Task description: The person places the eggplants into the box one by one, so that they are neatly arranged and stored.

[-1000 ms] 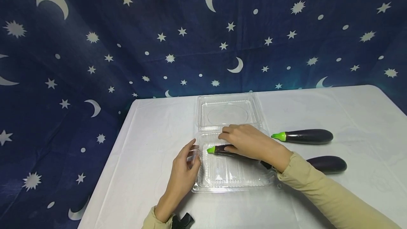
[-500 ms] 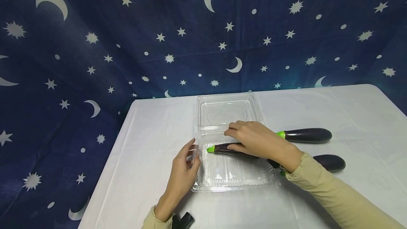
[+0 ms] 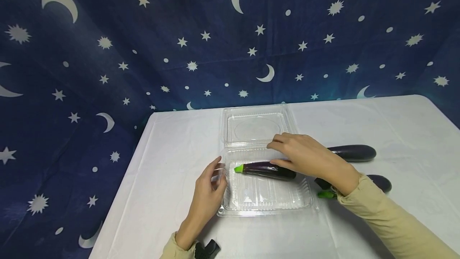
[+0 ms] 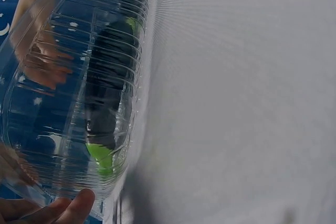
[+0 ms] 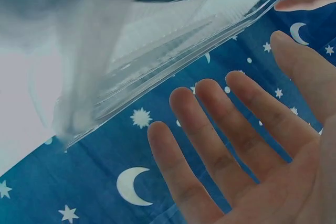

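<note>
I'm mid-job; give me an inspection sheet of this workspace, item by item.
Surface: flat white-covered table.
Job's things: clear plastic hinged container, open; glossy dark-purple eggplant with green stem inside; second eggplant and third eggplant, equally dark, to its right, both partly hidden.
Clutter: nothing seen.
Hands: left hand, fingers against the container's left end; right hand, over its right end, holding nothing.
Cables: nothing seen.
Surroundings: dark-blue fabric backdrop with pale moons and stars.

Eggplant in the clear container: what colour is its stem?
The stem is bright green, shown best in the head view.
</note>
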Available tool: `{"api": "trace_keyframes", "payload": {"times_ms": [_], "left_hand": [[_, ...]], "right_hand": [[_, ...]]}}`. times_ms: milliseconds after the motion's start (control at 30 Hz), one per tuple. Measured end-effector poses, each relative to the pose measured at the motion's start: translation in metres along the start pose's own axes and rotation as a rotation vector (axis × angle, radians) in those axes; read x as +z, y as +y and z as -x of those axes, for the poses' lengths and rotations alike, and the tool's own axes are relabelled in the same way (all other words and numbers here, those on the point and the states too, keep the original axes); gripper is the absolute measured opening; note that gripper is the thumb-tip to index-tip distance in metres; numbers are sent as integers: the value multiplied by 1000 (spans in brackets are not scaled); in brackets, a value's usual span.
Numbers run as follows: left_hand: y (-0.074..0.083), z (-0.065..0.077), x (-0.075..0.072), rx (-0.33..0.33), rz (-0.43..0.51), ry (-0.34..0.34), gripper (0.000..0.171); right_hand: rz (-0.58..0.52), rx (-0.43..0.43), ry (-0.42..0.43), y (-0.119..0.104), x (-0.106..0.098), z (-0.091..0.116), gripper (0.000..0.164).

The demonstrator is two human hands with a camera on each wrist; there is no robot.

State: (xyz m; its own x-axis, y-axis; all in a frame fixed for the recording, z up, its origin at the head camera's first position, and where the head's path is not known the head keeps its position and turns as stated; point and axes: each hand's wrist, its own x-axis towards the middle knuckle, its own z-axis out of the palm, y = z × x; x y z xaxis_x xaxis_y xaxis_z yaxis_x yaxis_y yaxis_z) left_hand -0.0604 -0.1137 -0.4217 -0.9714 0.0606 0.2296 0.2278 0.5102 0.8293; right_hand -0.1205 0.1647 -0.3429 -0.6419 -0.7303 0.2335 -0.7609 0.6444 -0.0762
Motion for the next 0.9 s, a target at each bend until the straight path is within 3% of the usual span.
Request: {"api": "trace_keyframes", "payload": {"times_ms": [667,900], "left_hand": [[0,1,0,-24,-1,-19,51],[0,1,0,1,-5,-9,50]], "right_hand": [[-36,96,-5,26,2,25,35],[-53,126,-1,33,1,36,34]]}}
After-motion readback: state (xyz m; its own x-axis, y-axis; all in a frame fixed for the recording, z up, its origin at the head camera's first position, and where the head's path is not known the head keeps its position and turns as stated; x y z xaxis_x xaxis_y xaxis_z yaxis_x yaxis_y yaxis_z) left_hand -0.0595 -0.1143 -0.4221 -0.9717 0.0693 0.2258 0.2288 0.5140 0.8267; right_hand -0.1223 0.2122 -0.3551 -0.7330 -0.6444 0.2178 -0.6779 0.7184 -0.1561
